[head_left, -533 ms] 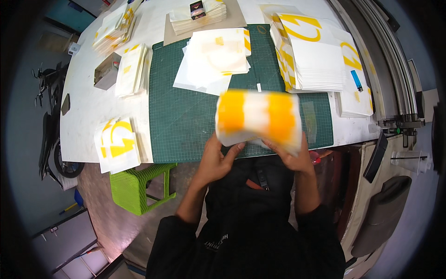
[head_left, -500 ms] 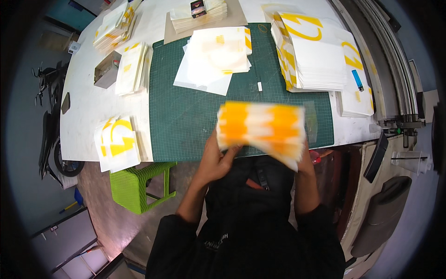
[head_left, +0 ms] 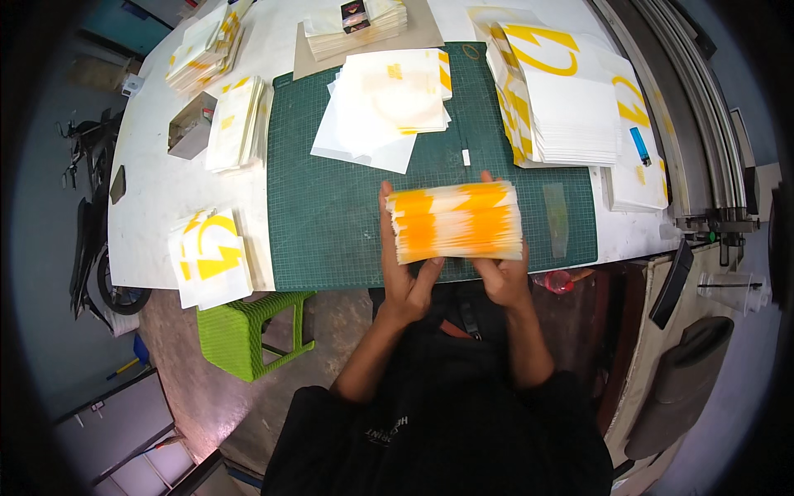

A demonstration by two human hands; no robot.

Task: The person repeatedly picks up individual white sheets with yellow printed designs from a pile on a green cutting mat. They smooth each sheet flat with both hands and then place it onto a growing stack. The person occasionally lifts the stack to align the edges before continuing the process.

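A stack of yellow-and-white sheets (head_left: 455, 221) was gripped at its two ends by the left hand (head_left: 405, 291) and the right hand (head_left: 509, 286), equally near, its long axis held crosswise over the green cutting mat (head_left: 327, 223).

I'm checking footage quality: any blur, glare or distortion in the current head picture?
Head view: the left table edge bows outward; picture corners fall to black; white sheets on the green mat look washed out; the floor shines at lower left; the held stack looks slightly smeared.
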